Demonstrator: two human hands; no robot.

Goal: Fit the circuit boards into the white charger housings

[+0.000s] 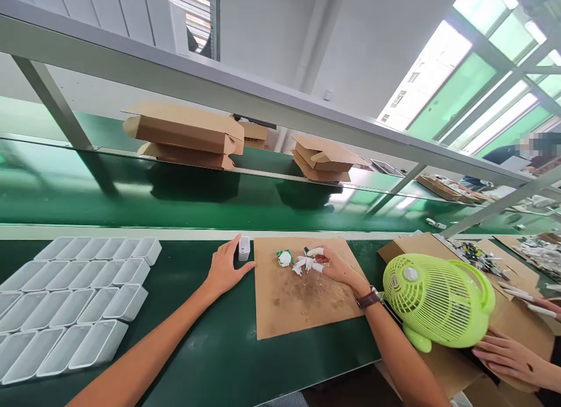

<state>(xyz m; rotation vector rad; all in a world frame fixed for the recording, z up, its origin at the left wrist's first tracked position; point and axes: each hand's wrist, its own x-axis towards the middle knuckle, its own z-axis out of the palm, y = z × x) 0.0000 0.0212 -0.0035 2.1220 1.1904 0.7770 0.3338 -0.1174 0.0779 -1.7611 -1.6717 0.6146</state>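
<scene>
My left hand (225, 266) rests on the green bench with thumb and index finger spread around a small white plastic case (244, 249), which stands upright. The fingers look close to the case, but I cannot tell whether they touch it. White covers sit on the fingertips of my right hand (331, 265), which reaches over a brown cardboard sheet (298, 310). Its thumb and index finger are apart at a small heap of white pieces (302, 264). Left of the heap lies a green circuit board with a round white part (284, 258).
Rows of white plastic cases (74, 302) cover the left of the bench. A lime-green fan (438, 299) stands close to my right forearm. Beyond it are a co-worker's hands (508, 357) and cardboard with small parts (477, 258). A metal shelf beam (263, 94) crosses above.
</scene>
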